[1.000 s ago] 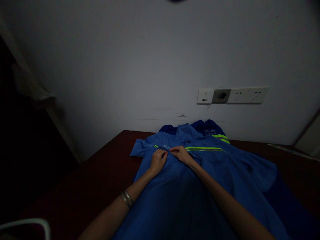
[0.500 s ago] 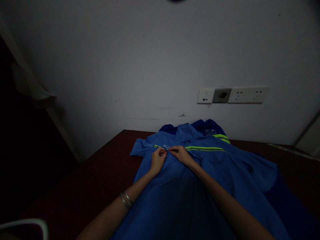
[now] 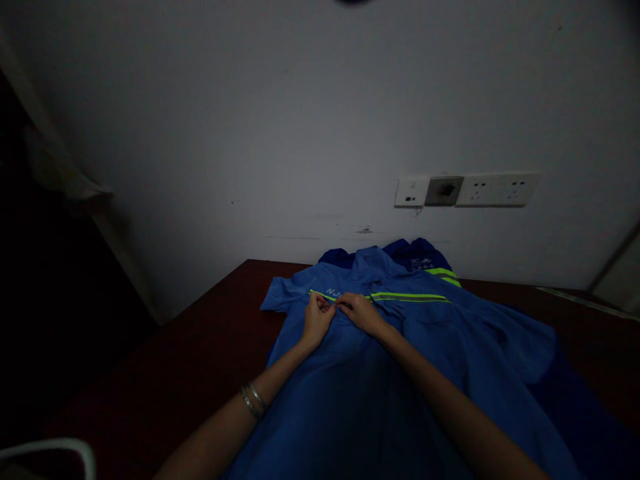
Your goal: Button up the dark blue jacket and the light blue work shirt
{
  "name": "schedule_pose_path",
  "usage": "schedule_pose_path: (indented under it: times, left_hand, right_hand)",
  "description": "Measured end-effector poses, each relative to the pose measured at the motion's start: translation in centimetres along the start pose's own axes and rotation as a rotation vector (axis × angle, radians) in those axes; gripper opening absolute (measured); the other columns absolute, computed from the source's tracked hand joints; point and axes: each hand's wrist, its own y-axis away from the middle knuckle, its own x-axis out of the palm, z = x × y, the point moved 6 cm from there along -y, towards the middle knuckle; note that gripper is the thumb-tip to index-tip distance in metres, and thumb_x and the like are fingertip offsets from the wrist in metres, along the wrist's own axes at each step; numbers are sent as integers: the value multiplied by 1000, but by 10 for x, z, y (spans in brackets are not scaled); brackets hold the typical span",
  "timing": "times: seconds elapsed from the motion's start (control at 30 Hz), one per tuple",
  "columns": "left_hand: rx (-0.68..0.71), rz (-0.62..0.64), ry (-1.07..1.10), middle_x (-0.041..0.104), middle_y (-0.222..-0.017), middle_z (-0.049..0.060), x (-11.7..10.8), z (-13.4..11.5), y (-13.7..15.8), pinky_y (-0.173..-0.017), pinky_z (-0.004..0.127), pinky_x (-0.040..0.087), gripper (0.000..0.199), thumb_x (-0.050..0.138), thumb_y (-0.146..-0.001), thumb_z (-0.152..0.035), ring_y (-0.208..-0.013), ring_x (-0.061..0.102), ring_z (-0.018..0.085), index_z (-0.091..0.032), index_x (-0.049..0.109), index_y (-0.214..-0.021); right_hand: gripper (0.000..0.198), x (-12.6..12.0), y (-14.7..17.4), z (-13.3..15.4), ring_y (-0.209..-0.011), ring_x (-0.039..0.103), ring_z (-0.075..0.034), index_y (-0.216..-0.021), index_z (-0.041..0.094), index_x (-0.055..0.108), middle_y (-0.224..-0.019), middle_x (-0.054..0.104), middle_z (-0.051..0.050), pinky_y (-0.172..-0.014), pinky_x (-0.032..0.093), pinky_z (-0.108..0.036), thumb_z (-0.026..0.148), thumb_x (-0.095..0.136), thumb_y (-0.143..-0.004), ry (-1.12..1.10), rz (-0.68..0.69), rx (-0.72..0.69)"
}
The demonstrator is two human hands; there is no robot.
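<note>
A light blue shirt (image 3: 350, 373) with a yellow-green reflective stripe (image 3: 411, 297) across its chest lies spread out, collar toward the wall. My left hand (image 3: 318, 319) pinches the cloth just below the stripe, under the printed letters on the left chest. Close beside it, my right hand (image 3: 361, 312) pinches at the same spot, its fingertips meeting those of the left. Whatever small part lies between the fingertips is too dark to make out. Under the shirt is a darker blue garment (image 3: 575, 407), showing at the collar end and on the right.
A dark red table (image 3: 215, 320) carries the garments and meets a pale wall (image 3: 250, 133). Sockets and a switch panel (image 3: 467, 191) are set in the wall. A white curved object (image 3: 75, 445) is at the lower left, and a thin pale strip (image 3: 585, 301) lies at the right.
The fingertips of both hands have shifted slightly downward off the stripe, and more of it shows above the left hand. The garments lie as before.
</note>
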Motion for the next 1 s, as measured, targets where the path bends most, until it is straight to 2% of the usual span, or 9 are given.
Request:
schedule_pose_path:
  times: [0.5,0.73,1.0]
  left_hand:
    - [-1,-12,41,53,-60,-6,-2,9,-2,-56,20,38,25,59,-68,-14,-56,55,10,-20,35,-74]
    - [-52,-49,108,53,-57,-7,-4,17,-5,-58,20,39,28,61,-64,-15,-55,54,9,-20,34,-71]
    - [-27,52,68,52,-55,-6,1,4,-2,-51,18,36,20,58,-67,-19,-52,52,10,-19,38,-71]
  right_hand:
    - [23,-1,-1,-4,-81,62,-19,-91,17,68,-90,68,-7,-76,46,-30,17,50,-76,-150,-41,51]
    - [20,2,-3,-6,-86,59,-18,-89,17,66,-91,66,-7,-79,44,-30,15,50,-77,-112,-21,27]
    - [17,6,0,-14,-88,57,-19,-88,15,63,-89,64,-7,-81,42,-30,16,48,-80,-80,-43,49]
